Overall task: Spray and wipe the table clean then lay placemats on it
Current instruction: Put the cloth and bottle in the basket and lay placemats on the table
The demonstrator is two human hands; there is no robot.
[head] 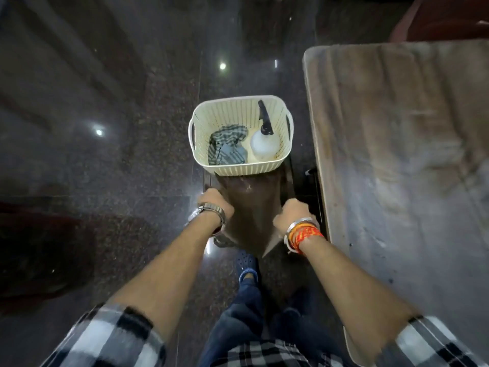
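Checked shirt sleeves (105, 337) fill the bottom edge, dark trousers and a blue clog (248, 271) between them on the speckled stone floor (105, 168). Both forearms reach forward to a dark brown chair (251, 205), seen from above.

Left hand (215, 205), wristwatch on the wrist, is clenched over the chair's left edge. Right hand (291, 211), bangle and red-orange threads at the wrist, is clenched over the right edge. Both grip the chair itself, nothing else.

Cream slatted basket (239, 168) sits on the far part of the seat. Inside: striped cloth (227, 147) crumpled at left, white spray bottle (264, 143) with black trigger head at right, leaning toward the far wall. Bottle and cloth lie just beside each other; whether they touch is unclear.

Worktop (397, 168) runs along the right, grey and smeared, with dark specks near its near end. No placemats in view.

Judgement: spraying not yet begun; supplies are in the basket.

Risks:
- Basket rests unsecured on the seat. Tilting or jerking the chair could slide it off and spill the bottle.
- Chair stands near the worktop's edge and leg frame; swinging it right could knock them.
- Polished floor plus clogs: a slip is possible while hauling.
- Frame is motion-blurred, so the exact grip is hard to read.
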